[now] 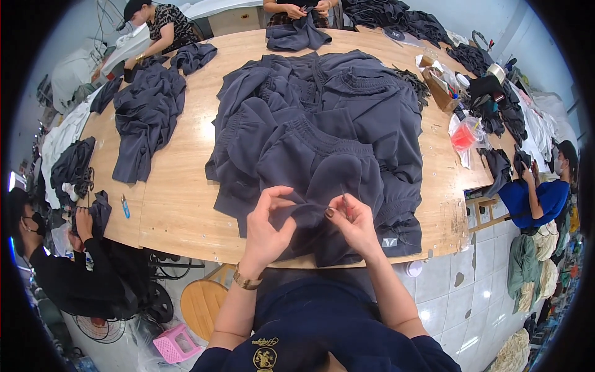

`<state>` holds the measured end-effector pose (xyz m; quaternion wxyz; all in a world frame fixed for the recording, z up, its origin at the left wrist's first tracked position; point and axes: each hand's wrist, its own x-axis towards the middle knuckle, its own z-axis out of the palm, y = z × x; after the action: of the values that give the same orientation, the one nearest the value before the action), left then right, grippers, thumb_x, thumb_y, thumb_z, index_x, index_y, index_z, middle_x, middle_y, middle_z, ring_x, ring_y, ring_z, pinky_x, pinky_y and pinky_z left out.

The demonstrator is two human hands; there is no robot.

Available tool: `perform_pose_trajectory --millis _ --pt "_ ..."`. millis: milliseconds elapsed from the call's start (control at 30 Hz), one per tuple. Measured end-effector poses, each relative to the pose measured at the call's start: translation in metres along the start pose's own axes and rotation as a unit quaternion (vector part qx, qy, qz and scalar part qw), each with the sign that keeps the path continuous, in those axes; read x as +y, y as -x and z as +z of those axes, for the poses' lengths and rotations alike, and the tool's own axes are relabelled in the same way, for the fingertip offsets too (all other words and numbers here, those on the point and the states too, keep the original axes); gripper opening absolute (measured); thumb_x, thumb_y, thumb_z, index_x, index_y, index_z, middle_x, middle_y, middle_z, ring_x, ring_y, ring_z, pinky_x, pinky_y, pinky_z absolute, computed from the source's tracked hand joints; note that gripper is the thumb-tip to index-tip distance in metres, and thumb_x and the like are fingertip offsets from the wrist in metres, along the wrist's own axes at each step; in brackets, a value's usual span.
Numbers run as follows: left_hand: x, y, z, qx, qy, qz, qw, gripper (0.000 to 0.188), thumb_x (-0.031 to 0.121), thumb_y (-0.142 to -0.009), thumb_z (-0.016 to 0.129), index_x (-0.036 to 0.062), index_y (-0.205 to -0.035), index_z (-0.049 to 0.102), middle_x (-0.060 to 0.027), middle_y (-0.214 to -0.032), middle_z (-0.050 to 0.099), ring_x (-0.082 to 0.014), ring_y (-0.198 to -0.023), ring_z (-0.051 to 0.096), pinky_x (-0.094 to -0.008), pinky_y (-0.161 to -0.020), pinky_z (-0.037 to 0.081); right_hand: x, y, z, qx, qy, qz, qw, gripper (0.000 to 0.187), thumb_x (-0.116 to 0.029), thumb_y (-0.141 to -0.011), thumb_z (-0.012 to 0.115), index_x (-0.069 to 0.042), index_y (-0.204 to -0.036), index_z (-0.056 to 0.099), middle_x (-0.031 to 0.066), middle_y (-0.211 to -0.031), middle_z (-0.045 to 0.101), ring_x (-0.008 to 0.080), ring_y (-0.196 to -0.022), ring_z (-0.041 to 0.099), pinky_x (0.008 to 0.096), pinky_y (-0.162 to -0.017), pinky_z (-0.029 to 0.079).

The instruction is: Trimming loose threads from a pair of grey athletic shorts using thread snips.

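Observation:
Dark grey elastic-waist pants (313, 173) lie across the near edge of a large pile of similar garments. My left hand (269, 226) grips a lifted fold of their fabric, its thumb and fingers curled around the cloth. To its right, my right hand (354, 226) pinches the same stretch of cloth between thumb and forefinger. A thin, dark pointed tool (344, 197) sticks up from the fingers of that hand; it looks like small thread snips, but most of it is hidden. Behind the hands, the gathered waistband faces away from me.
Blue-handled snips (126, 206) lie on the wooden table (176, 214) at left. More dark garments (149, 105) are heaped farther left. A red drink cup (463, 135) and a cardboard box (439, 90) stand at right. Several people work around the table; a wooden stool (203, 307) is below.

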<state>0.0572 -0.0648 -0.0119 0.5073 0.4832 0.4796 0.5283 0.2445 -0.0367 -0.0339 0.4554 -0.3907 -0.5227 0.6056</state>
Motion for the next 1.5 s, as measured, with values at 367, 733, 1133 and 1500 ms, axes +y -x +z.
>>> perform_pose_trajectory --millis 367,733,1133,1500 --pt "-0.011 -0.004 -0.071 0.052 -0.224 -0.041 0.972 0.016 0.004 -0.08 0.069 0.0029 -0.093 0.061 0.0005 -0.079 0.061 -0.0069 -0.071 0.056 -0.0207 -0.067 0.046 0.004 -0.004 -0.012 0.159 0.143 -0.075 0.974 0.007 -0.004 -0.087 0.061 -0.001 -0.087 0.055 -0.0052 -0.068 0.05 0.002 -0.062 0.04 0.0181 -0.056 0.035" --pt "-0.043 0.021 -0.062 0.012 0.35 -0.113 0.93 0.022 0.013 -0.097 0.047 0.0055 -0.116 0.054 -0.0059 -0.108 0.063 -0.0162 -0.099 0.061 -0.0332 -0.087 0.051 0.021 0.006 0.002 0.063 0.087 -0.02 0.994 0.009 -0.009 -0.09 0.06 -0.003 -0.091 0.054 -0.0054 -0.075 0.049 0.0007 -0.067 0.041 0.0159 -0.058 0.034" --pt "-0.044 0.02 -0.054 0.02 0.506 -0.116 0.854 0.032 0.019 -0.1 0.036 0.0018 -0.124 0.05 -0.0117 -0.123 0.059 -0.022 -0.114 0.056 -0.0379 -0.101 0.043 0.019 0.008 0.008 0.054 -0.098 0.076 0.991 0.008 -0.012 -0.093 0.056 -0.007 -0.091 0.05 -0.0072 -0.068 0.044 -0.0002 -0.049 0.034 0.0183 -0.043 0.026" --pt "-0.035 0.02 -0.055 0.11 0.304 -0.022 0.946 0.013 0.008 -0.093 0.048 0.0019 -0.103 0.054 -0.0063 -0.099 0.062 -0.0133 -0.09 0.061 -0.026 -0.081 0.049 0.022 0.01 0.008 0.06 -0.225 0.103 0.967 0.007 -0.014 -0.094 0.055 -0.009 -0.092 0.05 -0.006 -0.065 0.042 0.0018 -0.04 0.031 0.0196 -0.039 0.024"
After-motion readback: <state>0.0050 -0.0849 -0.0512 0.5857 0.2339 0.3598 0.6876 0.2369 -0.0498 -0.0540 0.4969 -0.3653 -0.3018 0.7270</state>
